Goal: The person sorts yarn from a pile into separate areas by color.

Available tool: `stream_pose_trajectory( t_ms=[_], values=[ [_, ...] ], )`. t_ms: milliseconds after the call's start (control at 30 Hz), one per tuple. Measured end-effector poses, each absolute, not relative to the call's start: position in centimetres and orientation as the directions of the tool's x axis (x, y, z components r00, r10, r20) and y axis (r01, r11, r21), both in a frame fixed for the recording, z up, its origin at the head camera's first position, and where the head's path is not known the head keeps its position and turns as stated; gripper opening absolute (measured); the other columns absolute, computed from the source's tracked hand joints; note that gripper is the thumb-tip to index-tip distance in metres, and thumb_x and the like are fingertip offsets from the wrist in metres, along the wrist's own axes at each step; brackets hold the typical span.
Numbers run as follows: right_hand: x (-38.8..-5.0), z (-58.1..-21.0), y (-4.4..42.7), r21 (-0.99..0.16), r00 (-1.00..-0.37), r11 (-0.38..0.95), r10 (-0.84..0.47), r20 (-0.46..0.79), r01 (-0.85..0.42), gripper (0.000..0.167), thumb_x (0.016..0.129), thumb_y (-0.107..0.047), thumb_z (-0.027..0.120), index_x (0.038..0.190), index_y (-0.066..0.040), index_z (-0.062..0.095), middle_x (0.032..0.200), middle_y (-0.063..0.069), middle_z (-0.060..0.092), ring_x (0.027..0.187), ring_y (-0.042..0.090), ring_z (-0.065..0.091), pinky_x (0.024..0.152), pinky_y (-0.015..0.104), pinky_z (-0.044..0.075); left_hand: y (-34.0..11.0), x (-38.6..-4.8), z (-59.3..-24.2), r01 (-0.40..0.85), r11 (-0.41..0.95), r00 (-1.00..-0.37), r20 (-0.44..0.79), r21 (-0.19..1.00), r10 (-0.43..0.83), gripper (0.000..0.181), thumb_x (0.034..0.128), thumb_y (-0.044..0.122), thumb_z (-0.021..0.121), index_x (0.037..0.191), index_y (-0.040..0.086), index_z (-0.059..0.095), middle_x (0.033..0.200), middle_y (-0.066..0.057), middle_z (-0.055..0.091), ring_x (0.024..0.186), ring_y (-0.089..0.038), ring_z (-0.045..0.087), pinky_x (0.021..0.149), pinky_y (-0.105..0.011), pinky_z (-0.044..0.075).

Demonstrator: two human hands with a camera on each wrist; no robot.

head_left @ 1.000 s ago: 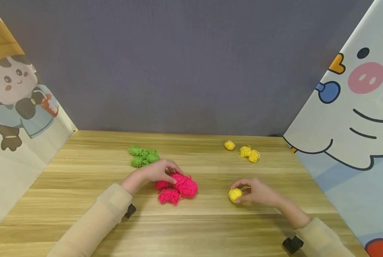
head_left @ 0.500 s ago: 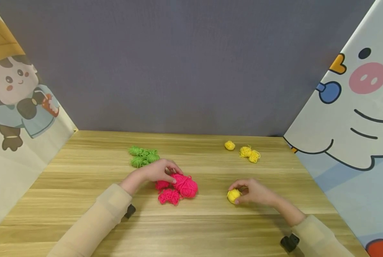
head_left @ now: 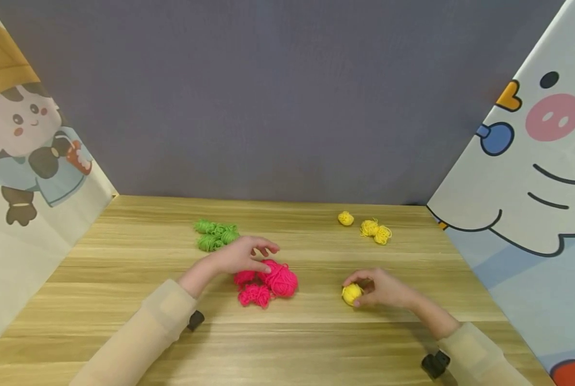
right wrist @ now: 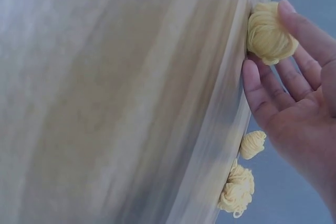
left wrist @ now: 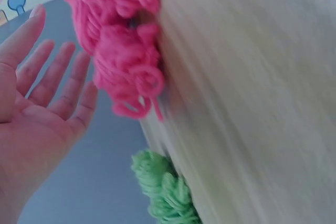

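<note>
My left hand [head_left: 239, 255] hovers over a cluster of pink yarn balls [head_left: 282, 280] at the table's middle. Its fingers are spread and relaxed. In the left wrist view the open palm lies beside the pink yarn [left wrist: 126, 69], with nothing held. To the right, my right hand [head_left: 389, 289] holds a yellow yarn ball [head_left: 351, 295] between thumb and fingers, low over or on the table. The right wrist view has the thumb on one side of this yellow ball [right wrist: 269, 35] and fingers behind it.
Several green yarn balls [head_left: 216, 236] lie bunched behind my left hand. Toward the back right sit a small yellow yarn ball [head_left: 345, 218] and a yellow yarn pair [head_left: 375, 231]. A grey panel [head_left: 268, 107] stands along the back edge of the wooden table [head_left: 287, 343].
My left hand has lifted slightly off the pink yarn and its fingers have spread. The right hand and yellow ball shifted a little left, then stayed put.
</note>
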State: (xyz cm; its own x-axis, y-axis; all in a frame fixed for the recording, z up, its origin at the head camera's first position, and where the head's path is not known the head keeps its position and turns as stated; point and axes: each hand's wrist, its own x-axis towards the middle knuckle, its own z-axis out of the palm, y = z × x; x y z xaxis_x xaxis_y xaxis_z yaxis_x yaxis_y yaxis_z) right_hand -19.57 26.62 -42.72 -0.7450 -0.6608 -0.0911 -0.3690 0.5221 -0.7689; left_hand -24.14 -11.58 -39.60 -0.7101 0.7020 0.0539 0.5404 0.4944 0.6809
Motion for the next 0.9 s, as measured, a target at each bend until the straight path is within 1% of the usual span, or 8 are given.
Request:
stream_pose_trajectory(
  t_ms=[167,233,367,533,600,767,900],
  values=[
    [-19.4,-42.0,26.8,-0.795,-0.755,0.508,-0.648,-0.100,-0.332,0.048,0.078,-0.021,0.077,0.120,-0.006,0.060,0.123,0.014,0.059,0.105,0.018,0.058,0.079,0.030,0.056,-10.5,-22.9,-38.9,0.562,0.503,-0.738,0.124,0.657,0.663,0.054,0.0809,0.022,0.075,0.129,0.008,0.056,0.127,-0.008,0.059,0.110,-0.023,0.057,0.093,-0.045,0.048],
    [-19.4,-41.6,27.0,-0.801,-0.761,0.498,-0.643,-0.084,-0.332,0.049,0.077,-0.021,0.078,0.121,-0.005,0.060,0.122,0.015,0.059,0.105,0.023,0.058,0.080,0.033,0.056,-10.1,-22.4,-38.7,0.566,0.508,-0.750,0.150,0.649,0.645,0.056,0.0800,0.022,0.076,0.130,0.008,0.055,0.129,-0.007,0.059,0.111,-0.023,0.056,0.094,-0.044,0.048],
    [-19.7,-40.9,27.5,-0.773,-0.769,0.503,-0.639,-0.031,-0.386,0.048,0.079,-0.019,0.077,0.120,-0.003,0.059,0.114,0.015,0.062,0.103,0.028,0.057,0.079,0.035,0.056,-9.1,-21.3,-38.2,0.561,0.523,-0.774,0.182,0.642,0.607,0.060,0.0791,0.023,0.077,0.132,0.008,0.053,0.129,-0.005,0.057,0.113,-0.024,0.055,0.094,-0.044,0.048],
    [-20.3,-40.1,28.2,-0.721,-0.777,0.526,-0.630,0.025,-0.450,0.045,0.080,-0.016,0.076,0.120,-0.001,0.059,0.115,0.018,0.062,0.102,0.029,0.058,0.079,0.038,0.056,-7.8,-20.1,-37.9,0.501,0.531,-0.816,0.168,0.683,0.553,0.062,0.0786,0.025,0.078,0.134,0.011,0.052,0.130,-0.007,0.056,0.116,-0.024,0.053,0.096,-0.043,0.047],
    [-20.6,-39.8,28.4,-0.698,-0.786,0.543,-0.617,0.046,-0.467,0.044,0.080,-0.015,0.075,0.119,-0.002,0.060,0.116,0.016,0.062,0.102,0.028,0.058,0.079,0.039,0.056,-7.4,-19.7,-37.7,0.471,0.524,-0.832,0.159,0.709,0.532,0.063,0.0781,0.026,0.078,0.134,0.012,0.053,0.130,-0.006,0.056,0.117,-0.024,0.052,0.096,-0.042,0.047],
    [-21.7,-38.9,29.0,-0.650,-0.823,0.595,-0.562,0.084,-0.472,0.041,0.081,-0.014,0.075,0.119,-0.008,0.062,0.117,0.013,0.062,0.100,0.026,0.059,0.078,0.033,0.055,-6.1,-18.8,-37.4,0.441,0.496,-0.851,0.174,0.748,0.495,0.061,0.0775,0.025,0.078,0.132,0.013,0.054,0.130,-0.005,0.056,0.116,-0.023,0.054,0.093,-0.041,0.048],
    [-22.6,-38.0,29.2,-0.646,-0.847,0.613,-0.522,0.102,-0.455,0.040,0.083,-0.015,0.073,0.120,-0.009,0.061,0.117,0.013,0.062,0.100,0.022,0.058,0.077,0.030,0.054,-5.1,-18.3,-37.5,0.431,0.454,-0.861,0.204,0.780,0.466,0.060,0.0765,0.023,0.079,0.131,0.012,0.055,0.128,-0.005,0.056,0.115,-0.023,0.054,0.092,-0.042,0.049]
  ],
)
